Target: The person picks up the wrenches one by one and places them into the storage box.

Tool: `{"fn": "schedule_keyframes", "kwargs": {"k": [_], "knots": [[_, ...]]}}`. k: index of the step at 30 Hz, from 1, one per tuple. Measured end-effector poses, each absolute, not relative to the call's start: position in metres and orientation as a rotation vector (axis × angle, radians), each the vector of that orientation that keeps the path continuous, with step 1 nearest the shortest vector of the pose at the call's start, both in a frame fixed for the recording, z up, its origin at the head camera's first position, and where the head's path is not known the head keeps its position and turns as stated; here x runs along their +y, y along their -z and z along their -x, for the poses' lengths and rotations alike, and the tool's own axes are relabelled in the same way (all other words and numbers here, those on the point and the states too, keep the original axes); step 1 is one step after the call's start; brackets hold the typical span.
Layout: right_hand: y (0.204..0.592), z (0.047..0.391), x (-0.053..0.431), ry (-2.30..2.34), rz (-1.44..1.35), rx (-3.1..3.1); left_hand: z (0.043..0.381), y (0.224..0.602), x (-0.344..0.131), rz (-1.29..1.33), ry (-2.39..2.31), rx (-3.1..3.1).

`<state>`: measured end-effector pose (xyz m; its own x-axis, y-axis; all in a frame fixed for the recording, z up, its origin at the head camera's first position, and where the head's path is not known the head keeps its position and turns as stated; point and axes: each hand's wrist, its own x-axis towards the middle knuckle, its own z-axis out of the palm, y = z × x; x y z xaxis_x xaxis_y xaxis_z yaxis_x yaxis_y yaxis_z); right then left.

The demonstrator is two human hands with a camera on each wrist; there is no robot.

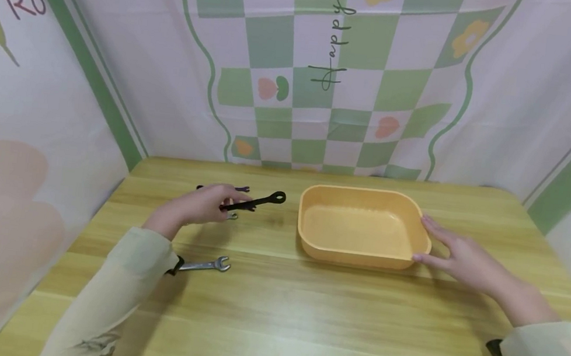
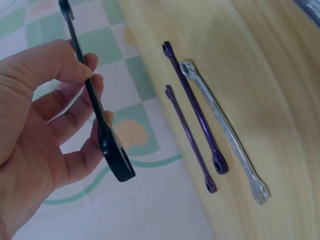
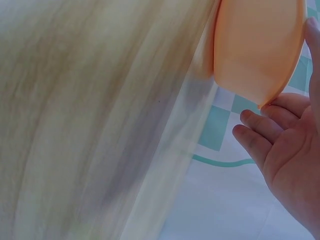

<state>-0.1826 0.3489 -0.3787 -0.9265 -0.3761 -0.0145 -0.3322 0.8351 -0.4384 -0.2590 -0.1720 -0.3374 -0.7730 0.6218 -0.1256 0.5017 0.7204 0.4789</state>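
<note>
My left hand [image 1: 209,201] pinches a black wrench [image 1: 264,199] between thumb and fingers, above the left part of the table. In the left wrist view, its thick end [image 2: 117,160] points down past the fingers. Two purple wrenches [image 2: 192,107] [image 2: 190,137] and a silver wrench [image 2: 225,130] lie side by side on the wood; in the head view the hand mostly covers them. My right hand [image 1: 466,263] touches the right end of a yellow-orange plastic basin [image 1: 356,256], its thumb and fingers spread along the rim. Nothing lies inside the basin.
Another silver wrench [image 1: 206,266] lies nearer me, its handle partly hidden by the left sleeve [image 1: 119,288]. The wooden table [image 1: 301,321] ends at the back against a green-and-white checked curtain [image 1: 314,111]. Printed cloth also hangs at both sides.
</note>
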Motion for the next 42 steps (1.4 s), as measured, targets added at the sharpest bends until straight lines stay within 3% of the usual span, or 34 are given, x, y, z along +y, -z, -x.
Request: {"fn": "schedule_keyframes", "kwargs": {"k": [42], "knots": [[0.381, 0.185, 0.35, 0.685, 0.53, 2.901, 0.27, 0.312, -0.091, -1.115, -0.551, 2.576]]}}
